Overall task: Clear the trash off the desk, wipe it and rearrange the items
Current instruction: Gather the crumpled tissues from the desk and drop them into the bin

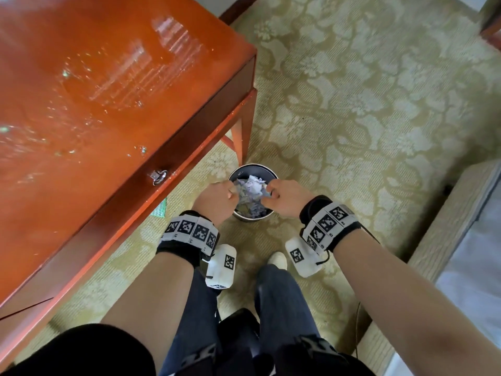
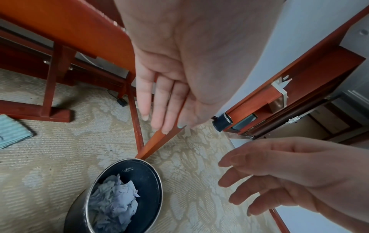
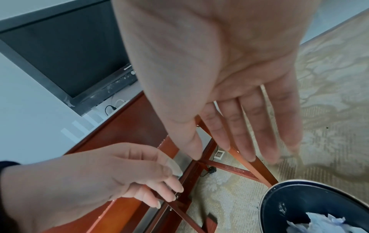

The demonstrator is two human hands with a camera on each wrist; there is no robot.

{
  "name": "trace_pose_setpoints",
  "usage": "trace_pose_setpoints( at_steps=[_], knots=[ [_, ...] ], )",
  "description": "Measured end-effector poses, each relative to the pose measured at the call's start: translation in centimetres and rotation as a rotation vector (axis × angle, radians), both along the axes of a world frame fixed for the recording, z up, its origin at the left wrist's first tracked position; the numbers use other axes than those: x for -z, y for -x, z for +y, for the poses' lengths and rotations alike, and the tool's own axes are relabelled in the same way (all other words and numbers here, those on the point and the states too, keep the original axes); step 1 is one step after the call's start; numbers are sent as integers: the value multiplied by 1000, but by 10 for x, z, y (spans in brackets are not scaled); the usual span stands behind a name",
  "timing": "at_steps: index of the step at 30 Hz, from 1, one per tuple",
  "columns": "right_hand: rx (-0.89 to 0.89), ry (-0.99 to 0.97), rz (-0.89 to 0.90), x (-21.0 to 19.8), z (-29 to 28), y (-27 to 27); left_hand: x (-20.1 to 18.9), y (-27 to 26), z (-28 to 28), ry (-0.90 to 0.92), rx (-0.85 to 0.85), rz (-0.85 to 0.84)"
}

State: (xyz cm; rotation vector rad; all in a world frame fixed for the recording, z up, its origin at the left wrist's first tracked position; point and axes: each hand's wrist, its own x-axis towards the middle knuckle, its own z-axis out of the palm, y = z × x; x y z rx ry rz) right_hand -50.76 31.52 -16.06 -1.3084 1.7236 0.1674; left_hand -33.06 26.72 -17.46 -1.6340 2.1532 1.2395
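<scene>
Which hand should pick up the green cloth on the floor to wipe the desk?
Probably the left hand. Both hands hang open and empty above the round black metal bin of crumpled white paper. The folded green cloth lies on the carpet on the left, under the glossy red-brown wooden desk.

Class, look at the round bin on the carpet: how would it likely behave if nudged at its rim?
The bin looks like thin metal holding only crumpled paper, so it is probably light. Round and upright on soft carpet, it may tip, then roll.

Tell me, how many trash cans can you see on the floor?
1. The round metal trash can stands on the carpet beside the desk leg, with crumpled paper inside. Others may be out of view.
</scene>
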Motion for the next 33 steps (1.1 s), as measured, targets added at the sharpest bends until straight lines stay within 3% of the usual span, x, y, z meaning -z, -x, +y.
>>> trace_pose_setpoints(
  at_steps=[9,19,33],
  knots=[
    [-150,39,18,-79,-7,-21,-76,-15,-5,74,-47,-3],
    [-378,104,121,-145,-37,-67,-149,-56,-22,148,8,-60],
    [-601,206,170,-204,-111,-169,-220,-171,-49,322,-323,11]
  ],
)
